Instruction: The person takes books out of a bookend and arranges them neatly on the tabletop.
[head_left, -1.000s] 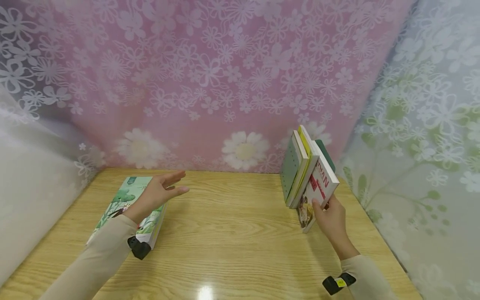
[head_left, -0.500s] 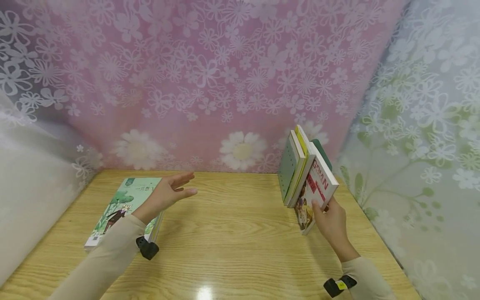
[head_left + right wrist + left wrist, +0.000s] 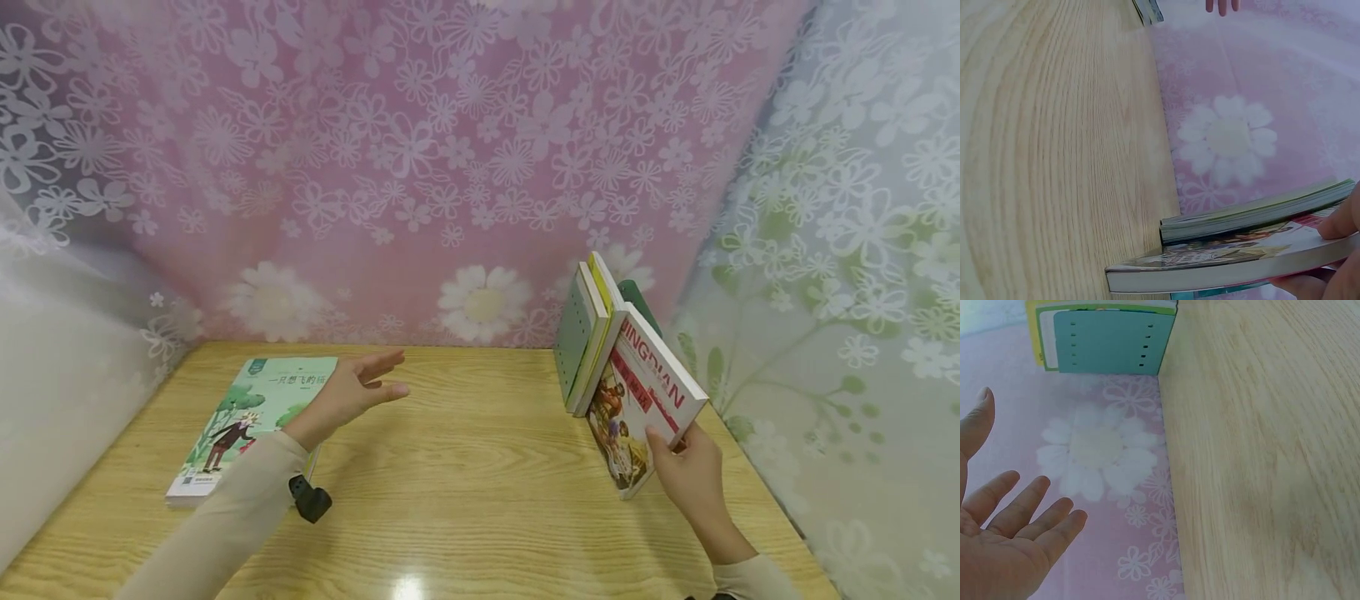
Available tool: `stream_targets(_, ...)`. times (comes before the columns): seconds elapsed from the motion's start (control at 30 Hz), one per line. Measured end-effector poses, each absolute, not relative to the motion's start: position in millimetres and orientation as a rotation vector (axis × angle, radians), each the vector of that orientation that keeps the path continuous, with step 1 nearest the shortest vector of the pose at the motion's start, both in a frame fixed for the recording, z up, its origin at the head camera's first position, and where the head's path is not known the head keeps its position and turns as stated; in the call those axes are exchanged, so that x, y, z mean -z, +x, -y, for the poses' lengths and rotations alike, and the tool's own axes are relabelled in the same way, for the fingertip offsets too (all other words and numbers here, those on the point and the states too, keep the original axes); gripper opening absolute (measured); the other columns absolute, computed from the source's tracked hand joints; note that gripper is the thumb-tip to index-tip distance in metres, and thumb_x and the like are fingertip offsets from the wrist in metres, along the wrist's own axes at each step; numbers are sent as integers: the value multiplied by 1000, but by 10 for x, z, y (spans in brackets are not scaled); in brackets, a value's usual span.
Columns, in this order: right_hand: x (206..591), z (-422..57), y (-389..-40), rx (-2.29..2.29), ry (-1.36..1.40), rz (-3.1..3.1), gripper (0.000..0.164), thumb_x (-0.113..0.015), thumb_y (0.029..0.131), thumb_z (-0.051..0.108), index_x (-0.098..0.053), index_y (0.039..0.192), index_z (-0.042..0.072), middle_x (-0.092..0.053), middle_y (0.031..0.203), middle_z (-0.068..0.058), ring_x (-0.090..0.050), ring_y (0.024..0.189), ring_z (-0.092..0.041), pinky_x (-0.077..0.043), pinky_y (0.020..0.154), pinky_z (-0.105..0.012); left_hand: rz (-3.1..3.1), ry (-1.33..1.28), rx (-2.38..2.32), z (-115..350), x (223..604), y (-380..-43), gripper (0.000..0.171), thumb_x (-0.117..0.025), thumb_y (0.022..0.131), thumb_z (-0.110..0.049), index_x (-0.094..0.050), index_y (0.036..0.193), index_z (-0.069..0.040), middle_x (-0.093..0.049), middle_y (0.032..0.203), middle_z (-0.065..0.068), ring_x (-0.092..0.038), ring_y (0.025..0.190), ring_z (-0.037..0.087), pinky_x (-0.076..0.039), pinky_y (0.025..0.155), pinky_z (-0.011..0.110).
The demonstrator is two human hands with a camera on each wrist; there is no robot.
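White book with red lettering [image 3: 651, 398] tilts at about four o'clock from the centre of the head view, its illustrated cover facing the person. The right hand [image 3: 692, 477] grips it by its near right edge, fingers bent, with the thumb pressed on the front cover and the other fingers behind. The book's spine slopes down toward four o'clock, and its far side lies right up against the upright books; whether its lowest corner touches the wooden table [image 3: 465, 492] cannot be told.

Those neighbours, toward three o'clock, are a teal book [image 3: 573, 346] with rows of small dark marks and a yellow-and-white book [image 3: 612, 304] beside it. Partly hidden behind them shows a dark green panel [image 3: 636, 298].

At eight o'clock the left hand [image 3: 351, 402] is held wide, its fingers extended and thumb set apart, grasping nothing, palm turned toward the upright books. Farther out at eight o'clock, a green picture-cover book [image 3: 234, 429] lies flat on the table, partly covered from sight by the left hand and sleeve [image 3: 225, 527].
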State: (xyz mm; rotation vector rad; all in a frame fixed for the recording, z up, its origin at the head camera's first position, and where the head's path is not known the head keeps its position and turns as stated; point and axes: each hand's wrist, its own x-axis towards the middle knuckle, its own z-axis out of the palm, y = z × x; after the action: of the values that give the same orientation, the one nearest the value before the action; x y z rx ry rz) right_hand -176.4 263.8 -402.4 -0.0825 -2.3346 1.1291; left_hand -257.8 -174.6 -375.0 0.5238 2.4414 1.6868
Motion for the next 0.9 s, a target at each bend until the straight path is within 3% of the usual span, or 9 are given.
stream_targets(0.43, 3924, -2747, -1413, -1208, -189, 2461, 33, -63, 91, 5, -56, 120, -11, -62, 108, -35, -58, 66, 4, -53, 52, -22, -2382, 565, -1695, 1529, 3867, -2640, 69, -74, 85, -31, -43, 145, -16, -43, 147, 10, -42, 134, 31, -34, 109, 50)
stream_targets(0.73, 3871, -2680, -1276, -1275, -122, 2533, 38, -62, 93, 8, -53, 127, -7, -61, 116, -32, -60, 76, 5, -54, 64, -21, -2249, 614, -1743, 1315, 3916, -2658, 70, -74, 85, -27, -41, 146, -16, -42, 148, 9, -37, 138, 28, -30, 112, 50)
stream_targets(0.9, 3847, -2621, -1263, -1360, -99, 2541, 39, -61, 94, 7, -52, 130, -6, -60, 119, -30, -61, 78, 1, -52, 60, -22, -2182, 635, -1768, 1156, 3970, -2681, 70, -74, 85, -26, -42, 146, -17, -43, 148, 8, -36, 139, 28, -30, 111, 51)
